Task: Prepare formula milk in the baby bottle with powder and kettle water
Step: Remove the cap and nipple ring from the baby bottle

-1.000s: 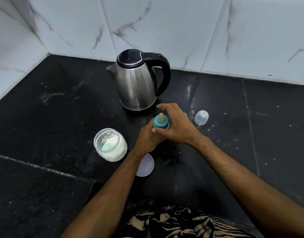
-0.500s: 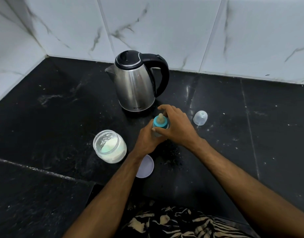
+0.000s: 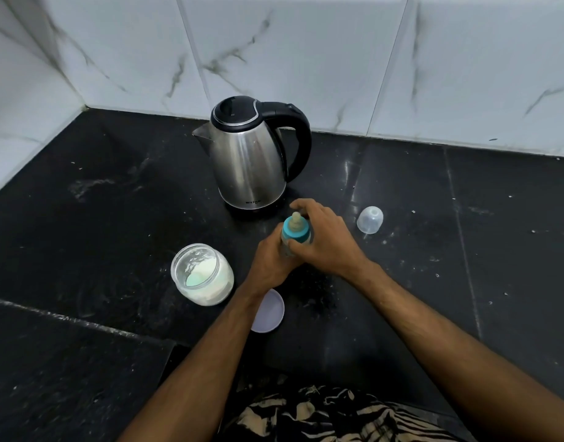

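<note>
The baby bottle (image 3: 295, 232) stands upright on the black counter in front of the kettle, its teal collar and nipple showing. My left hand (image 3: 269, 260) grips the bottle's body from the left, which hides most of it. My right hand (image 3: 326, 240) curls round the teal collar from the right. Just behind stands the steel kettle (image 3: 252, 164), lid down, its black handle to the right. An open glass jar of white powder (image 3: 201, 274) sits to the left of my hands. Its pale lid (image 3: 269, 311) lies flat under my left wrist.
A clear dome cap (image 3: 369, 220) rests on the counter to the right of the bottle. The black counter (image 3: 465, 250) meets white marble wall tiles (image 3: 306, 59) behind and at the left. A step edge crosses the counter at front left.
Both hands have stayed on the bottle; the right hand has shifted slightly round the collar. The view has tilted a little, nothing else moved.
</note>
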